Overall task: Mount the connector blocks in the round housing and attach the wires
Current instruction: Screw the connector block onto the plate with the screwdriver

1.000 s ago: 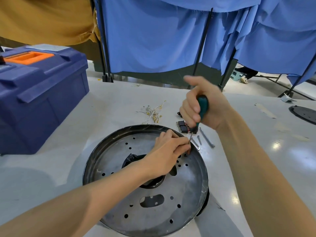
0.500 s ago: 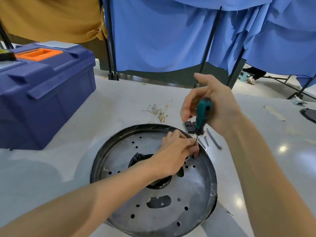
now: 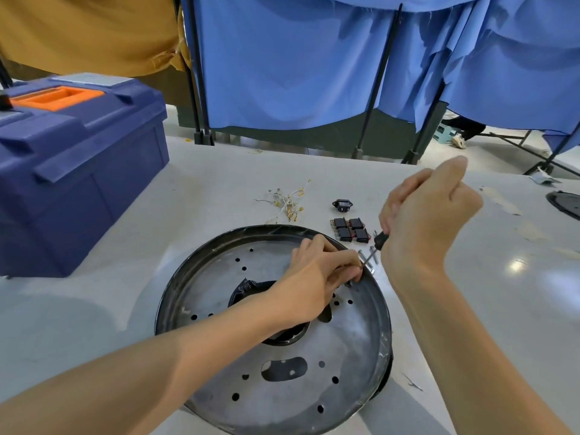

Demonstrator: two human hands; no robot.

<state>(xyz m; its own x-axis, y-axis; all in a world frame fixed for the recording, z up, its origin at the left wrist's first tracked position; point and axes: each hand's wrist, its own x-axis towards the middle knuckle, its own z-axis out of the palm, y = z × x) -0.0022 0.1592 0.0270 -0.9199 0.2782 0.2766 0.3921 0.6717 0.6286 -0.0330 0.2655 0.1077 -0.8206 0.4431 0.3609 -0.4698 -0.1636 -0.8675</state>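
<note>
Dull metal housing (image 3: 345, 356); plastic toolbox (image 3: 78, 171)

A round housing (image 3: 219, 277) of dark metal lies flat on a pale table (image 3: 502, 309), its plate full of small holes and a few larger cutouts. The left hand (image 3: 317, 277) reaches across it to the far right rim, fingertips bunched around a small part (image 3: 349, 282) too tiny to identify. The right hand (image 3: 426, 221) grips a screwdriver (image 3: 380, 238) in a fist, and the slanted shaft comes down to the left fingertips. Just beyond the rim sit four black connector blocks (image 3: 350, 230), a few screws (image 3: 372, 262), a small black socket (image 3: 341, 205) and a loose tangle of wires (image 3: 287, 204). A blue toolbox (image 3: 78, 164) stands at far left.
</note>
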